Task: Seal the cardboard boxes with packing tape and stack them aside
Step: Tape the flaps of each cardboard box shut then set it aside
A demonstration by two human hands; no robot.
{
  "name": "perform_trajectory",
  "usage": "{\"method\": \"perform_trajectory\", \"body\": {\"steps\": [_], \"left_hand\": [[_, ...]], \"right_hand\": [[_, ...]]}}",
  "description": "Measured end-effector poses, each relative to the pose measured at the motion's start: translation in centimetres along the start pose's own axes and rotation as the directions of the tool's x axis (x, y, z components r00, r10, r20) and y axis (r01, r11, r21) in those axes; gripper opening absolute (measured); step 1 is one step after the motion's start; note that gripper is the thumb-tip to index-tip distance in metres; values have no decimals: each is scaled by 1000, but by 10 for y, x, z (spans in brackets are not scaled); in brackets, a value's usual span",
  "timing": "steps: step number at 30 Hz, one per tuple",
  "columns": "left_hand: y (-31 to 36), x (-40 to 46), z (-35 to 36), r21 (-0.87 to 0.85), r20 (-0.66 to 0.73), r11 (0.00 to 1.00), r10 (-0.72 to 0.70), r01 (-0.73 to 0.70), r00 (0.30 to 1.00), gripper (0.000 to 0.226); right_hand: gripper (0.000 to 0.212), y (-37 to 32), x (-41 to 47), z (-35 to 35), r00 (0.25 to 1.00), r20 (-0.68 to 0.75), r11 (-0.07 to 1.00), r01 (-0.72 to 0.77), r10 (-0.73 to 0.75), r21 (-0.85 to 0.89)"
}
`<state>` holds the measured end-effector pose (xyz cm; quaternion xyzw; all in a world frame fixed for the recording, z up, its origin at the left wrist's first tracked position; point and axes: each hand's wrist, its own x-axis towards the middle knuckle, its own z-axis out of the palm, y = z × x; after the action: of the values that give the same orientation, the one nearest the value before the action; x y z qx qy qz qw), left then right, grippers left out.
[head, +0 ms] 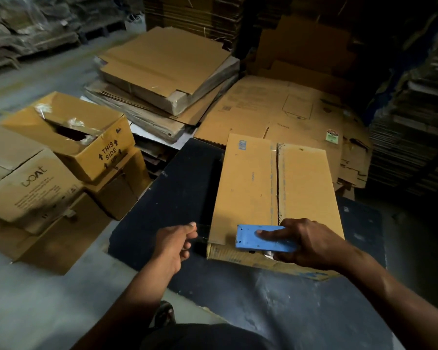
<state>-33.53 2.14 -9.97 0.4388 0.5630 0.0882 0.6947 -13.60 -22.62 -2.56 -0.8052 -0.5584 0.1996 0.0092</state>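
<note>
Lighting: dim, warehouse interior. Brightest zone: left side, on the grey floor and the stacked boxes. Right side and top right corner: near black, cardboard stacks barely legible. Dark mat: swallows detail. Shadows: soft, no hard edges. Glare: none. Focus: centre fairly sharp; edges soft, smeared. Distortion: wide-angle bowing and vignetting toward all 4 corners.

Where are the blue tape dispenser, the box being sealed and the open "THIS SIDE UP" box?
blue tape dispenser (263, 238): head view, flat top face.
box being sealed (248, 178): head view, left top flap.
"THIS SIDE UP" box (104, 157): head view, printed side wall.
</note>
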Motion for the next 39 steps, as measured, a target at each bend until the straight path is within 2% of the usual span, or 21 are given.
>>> {"method": "perform_trajectory", "body": {"steps": [3,7,12,17,23,28,31,35,39], "left_hand": [[-11,3,7,10,-66,999,42,-42,997,25],[-22,11,3,9,-99,998,55,-54,994,26],[-32,23,0,27,-102,998,61,-59,993,24],[-47,40,-4,128,-96,988,105,-92,990,26],[-63,63,-3,167,-23,984,66,-61,998,32],[-74,75,4,177,82,984,16,-30,996,32],[-81,82,3,193,148,980,-68,39,987,36],[-81,91,0,219,220,969,-162,113,962,47],[-78,91,0,218,228,970,-156,106,961,42]], "right_hand": [[66,0,10,5,999,39,999,-19,20,-32],[65,-6,21,11,996,82,998,-12,18,-64],[65,-8,27,9,993,109,998,-42,47,-50],[65,-17,35,7,990,128,996,-43,53,-74],[64,-33,48,4,985,162,980,-31,64,-196],[61,-38,59,-5,966,228,977,-76,122,-201],[64,-43,60,-7,958,244,973,-98,149,-209],[61,-49,60,-5,956,215,966,-153,198,-209],[61,-58,61,-4,960,148,953,-203,239,-226]]}}
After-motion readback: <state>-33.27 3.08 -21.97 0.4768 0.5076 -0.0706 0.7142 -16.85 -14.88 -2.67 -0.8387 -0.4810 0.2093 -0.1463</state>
